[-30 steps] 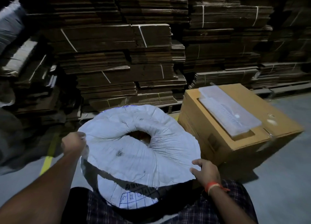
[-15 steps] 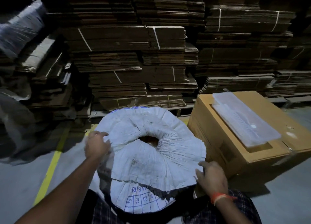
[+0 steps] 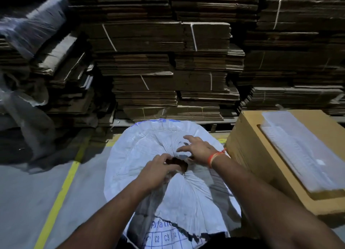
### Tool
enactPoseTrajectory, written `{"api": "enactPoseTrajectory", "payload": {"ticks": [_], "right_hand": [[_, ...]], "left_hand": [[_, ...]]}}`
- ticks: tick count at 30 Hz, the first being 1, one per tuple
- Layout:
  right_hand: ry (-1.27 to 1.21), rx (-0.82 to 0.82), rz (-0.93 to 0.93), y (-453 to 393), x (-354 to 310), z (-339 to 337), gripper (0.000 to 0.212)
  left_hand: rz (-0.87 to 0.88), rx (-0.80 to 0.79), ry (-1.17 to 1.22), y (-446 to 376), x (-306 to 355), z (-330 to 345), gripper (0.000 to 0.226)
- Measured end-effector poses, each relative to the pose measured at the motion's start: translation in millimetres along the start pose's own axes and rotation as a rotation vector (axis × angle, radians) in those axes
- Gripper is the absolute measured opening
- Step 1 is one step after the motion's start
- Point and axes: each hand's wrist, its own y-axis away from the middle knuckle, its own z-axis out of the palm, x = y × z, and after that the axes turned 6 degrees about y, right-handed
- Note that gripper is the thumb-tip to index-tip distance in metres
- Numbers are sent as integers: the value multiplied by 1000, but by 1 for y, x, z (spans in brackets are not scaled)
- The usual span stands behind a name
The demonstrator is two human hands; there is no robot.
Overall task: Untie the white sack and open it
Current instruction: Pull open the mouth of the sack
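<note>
Both hands have left the rim of the round, gathered white woven sack (image 3: 149,151) and now meet at its puckered dark mouth; left hand (image 3: 158,171) pinches the near lip, right hand (image 3: 197,151) hovers spread, gripping nothing; opening is likely starting; sack sits just beside the tan cardboard box (image 3: 248,155).

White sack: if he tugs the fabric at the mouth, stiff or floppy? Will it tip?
Sack fabric looks floppy: it puckers around the mouth. Probably heavy and stable, since it sits wide and full. Likely crinkly woven plastic, so fingers may slip.
</note>
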Motion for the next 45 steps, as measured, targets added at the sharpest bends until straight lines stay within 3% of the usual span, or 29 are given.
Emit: {"api": "enactPoseTrajectory", "payload": {"ticks": [2,4,6,9,13,16,21,30,42,45], "right_hand": [[-3,-144,30,-13,-1,1,44],[-41,-192,29,-24,6,8,32],[-34,-135,15,-30,15,16,16],[-105,-6,46,-30,34,21,25],[-212,111,51,-28,64,23,24],[-260,168,117,-28,85,28,21],[-370,191,338,-25,115,35,11],[-460,320,625,-9,146,38,10],[-686,368,532,10,104,57,15],[-647,470,511,18,89,59,20]], "left_hand": [[28,-46,-29,-4,1,4,34],[-90,-41,24,-5,2,2,28],[-166,7,30,-3,-4,6,28],[-228,80,82,4,-2,8,24],[-259,11,123,25,-3,19,33],[-185,-121,-47,47,-8,23,47],[-62,-165,-240,65,-22,17,34],[-40,-229,-428,83,-55,7,27],[62,-26,-325,84,-50,5,15],[87,21,-247,84,-51,8,18]]}}
